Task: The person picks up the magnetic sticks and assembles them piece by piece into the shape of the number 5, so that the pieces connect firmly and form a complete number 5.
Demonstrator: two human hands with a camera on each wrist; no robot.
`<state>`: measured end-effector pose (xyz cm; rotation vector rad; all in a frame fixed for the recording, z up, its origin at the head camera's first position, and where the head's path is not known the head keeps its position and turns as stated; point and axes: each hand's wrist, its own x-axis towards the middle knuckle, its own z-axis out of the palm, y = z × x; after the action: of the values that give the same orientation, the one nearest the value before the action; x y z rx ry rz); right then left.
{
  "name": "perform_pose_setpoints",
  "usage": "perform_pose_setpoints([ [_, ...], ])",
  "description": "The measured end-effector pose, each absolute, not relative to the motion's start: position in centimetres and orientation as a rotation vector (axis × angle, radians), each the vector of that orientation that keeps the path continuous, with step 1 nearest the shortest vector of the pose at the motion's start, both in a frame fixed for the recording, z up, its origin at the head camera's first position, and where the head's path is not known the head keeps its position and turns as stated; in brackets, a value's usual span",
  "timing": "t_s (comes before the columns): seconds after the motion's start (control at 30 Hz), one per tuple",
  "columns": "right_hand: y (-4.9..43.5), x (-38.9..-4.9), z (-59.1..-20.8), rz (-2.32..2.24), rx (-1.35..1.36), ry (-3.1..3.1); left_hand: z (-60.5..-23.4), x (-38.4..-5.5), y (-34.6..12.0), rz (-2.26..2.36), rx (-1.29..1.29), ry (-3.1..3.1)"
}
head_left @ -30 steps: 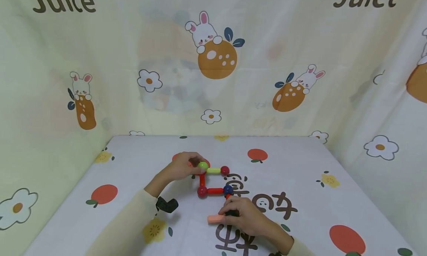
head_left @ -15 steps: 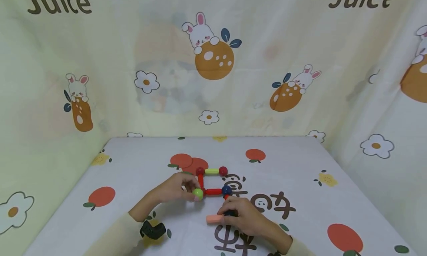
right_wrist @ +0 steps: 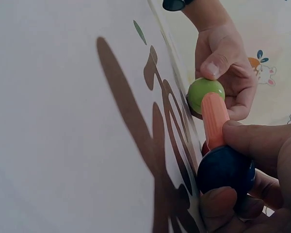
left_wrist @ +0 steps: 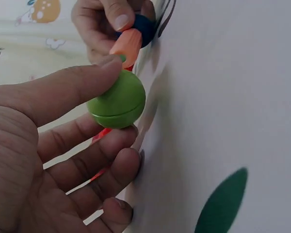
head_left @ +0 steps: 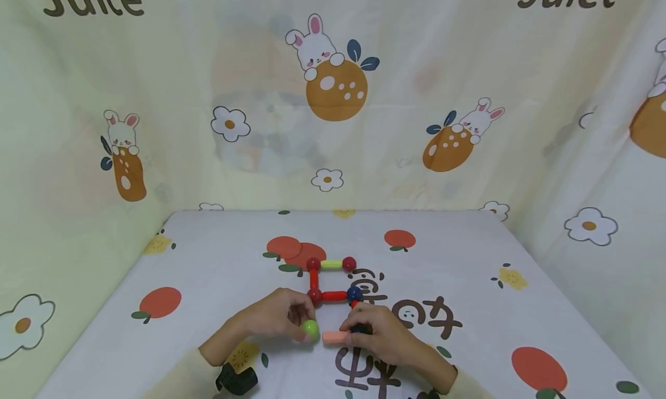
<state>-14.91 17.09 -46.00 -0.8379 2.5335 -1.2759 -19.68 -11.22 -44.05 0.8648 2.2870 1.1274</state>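
Note:
My left hand (head_left: pixel 281 315) pinches a green ball (left_wrist: pixel 117 101) between thumb and fingers, just left of the free end of an orange rod (head_left: pixel 335 337). My right hand (head_left: pixel 382 332) grips a dark blue ball (right_wrist: pixel 227 170) with the orange rod sticking out from it toward the green ball. Beyond the hands lies a ball-and-rod figure: a red ball (head_left: pixel 314 296), a red rod (head_left: pixel 335 296) to a blue ball (head_left: pixel 355 294), and another red rod (head_left: pixel 314 280) up to a second red ball (head_left: pixel 313 264). A yellow-green rod (head_left: pixel 331 265) links that to a third red ball (head_left: pixel 349 264).
A white cloth (head_left: pixel 447 248) printed with fruit, leaves and large brown characters covers the table. Patterned curtains (head_left: pixel 395 144) hang at the back and both sides. A black wrist device (head_left: pixel 237 379) sits at the left sleeve.
My left hand has carried the green ball from the figure's far left corner toward the front, down to beside the orange rod's end. The right hand has barely moved.

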Motion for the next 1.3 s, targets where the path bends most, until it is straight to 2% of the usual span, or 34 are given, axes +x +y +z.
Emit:
perform_pose_setpoints([
  [1.3,17.26,-14.74,-45.75,-1.328,-0.795,2.500,-44.34,-18.73,-10.45,1.076,0.869,2.284],
])
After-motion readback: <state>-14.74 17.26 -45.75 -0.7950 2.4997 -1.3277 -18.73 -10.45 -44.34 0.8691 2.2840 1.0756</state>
